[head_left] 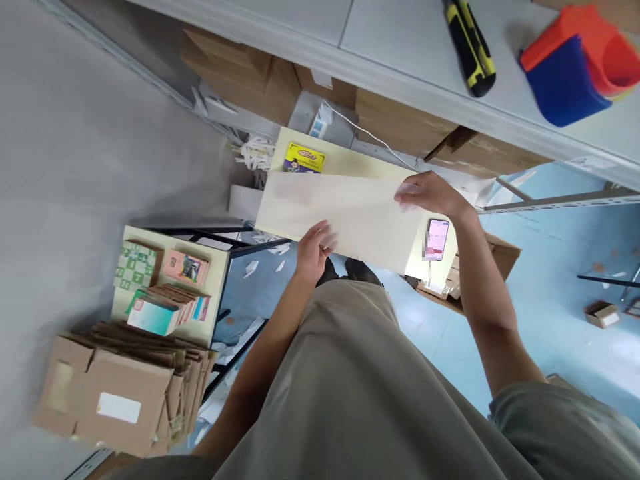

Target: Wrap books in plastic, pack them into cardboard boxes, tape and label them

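I hold a long pale cream sheet [350, 213], like a flat envelope or card, out in front of me over a small yellow table [345, 159]. My left hand [314, 248] grips its near edge with fingers closed on it. My right hand [431, 193] pinches its right end. A yellow and purple packet [304, 160] lies on the table just beyond the sheet. A phone [437, 239] with a lit pink screen lies on the table by my right wrist.
A grey shelf [400, 40] overhead carries a yellow-black utility knife [471, 45] and red and blue plastic bins [583, 63]. Cardboard boxes [250, 73] sit beneath it. At left, a side table [220, 263] holds small colourful boxes and a stack of flat cartons [125, 387].
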Demonstrator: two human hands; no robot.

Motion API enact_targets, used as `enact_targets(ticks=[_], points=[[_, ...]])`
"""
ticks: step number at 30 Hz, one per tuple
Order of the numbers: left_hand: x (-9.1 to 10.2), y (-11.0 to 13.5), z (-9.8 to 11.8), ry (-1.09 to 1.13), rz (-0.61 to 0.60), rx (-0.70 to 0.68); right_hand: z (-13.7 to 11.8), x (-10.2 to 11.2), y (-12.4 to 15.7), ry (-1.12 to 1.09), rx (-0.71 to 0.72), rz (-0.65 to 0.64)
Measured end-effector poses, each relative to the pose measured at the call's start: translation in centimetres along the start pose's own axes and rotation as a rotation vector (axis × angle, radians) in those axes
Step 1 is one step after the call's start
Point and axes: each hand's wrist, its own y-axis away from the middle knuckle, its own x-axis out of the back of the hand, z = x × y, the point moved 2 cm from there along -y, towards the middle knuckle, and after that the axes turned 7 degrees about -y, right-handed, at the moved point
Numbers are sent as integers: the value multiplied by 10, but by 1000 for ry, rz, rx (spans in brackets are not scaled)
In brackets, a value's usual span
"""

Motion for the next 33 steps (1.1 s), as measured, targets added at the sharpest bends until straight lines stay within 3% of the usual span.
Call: enact_targets(ticks=[3,6,8,11,14,17,20,23,27,30,33], points=[[-7,-1,-13,-216,-209,138,54,-3,-17,69,-104,107],[1,-13,-7,-532,-412,175,105,-19,-37,102,-224,179],[10,-37,9,-724,-336,25,132,-32,-48,125,-312,216],[20,-88,36,-1012,-46,-365,161,-53,-59,163,-445,266],[22,-137,44,-1323,-10,-525,175,-76,-65,194,-533,305],[24,-165,33,-1478,-115,-509,171,-101,-64,278,-503,484],[27,-172,20,-1445,-141,-513,156,-133,-58,310,-429,589],[30,-170,18,-1353,-149,-506,140,-167,-52,279,-418,540],[35,-171,31,-1217,-171,-473,119,-200,-52,213,-495,527],[44,-182,48,-1070,-209,-452,93,-221,-70,101,-467,444],[57,-206,66,-960,-249,-451,54,-247,-105,-20,-377,284]])
